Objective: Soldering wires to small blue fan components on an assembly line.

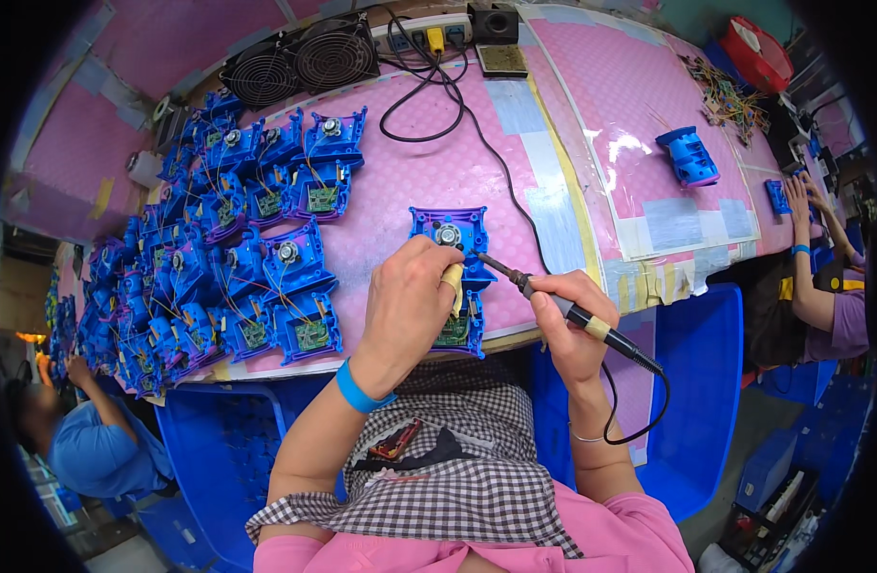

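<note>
A blue plastic housing (472, 222) lies at the table's front edge before me, with a round metal speaker-like part in its upper half and a green circuit board (453, 334) lower down. My left hand (400, 301) is over it, fingers pinched together at its middle; what they hold, if anything, is hidden. A yellowish cover wraps one of its fingers. My right hand (574, 329) grips a soldering iron (577, 313) by its dark handle. The iron's metal tip points left and reaches the housing close to my left fingertips; whether it touches cannot be seen.
Rows of similar blue housings (238, 253) with thin wires fill the table's left side. Behind stand two black fans (333, 57) and a power strip (424, 36). Another housing (688, 158) lies right. Blue bins (701, 401) sit below the edge. Co-workers sit at both sides.
</note>
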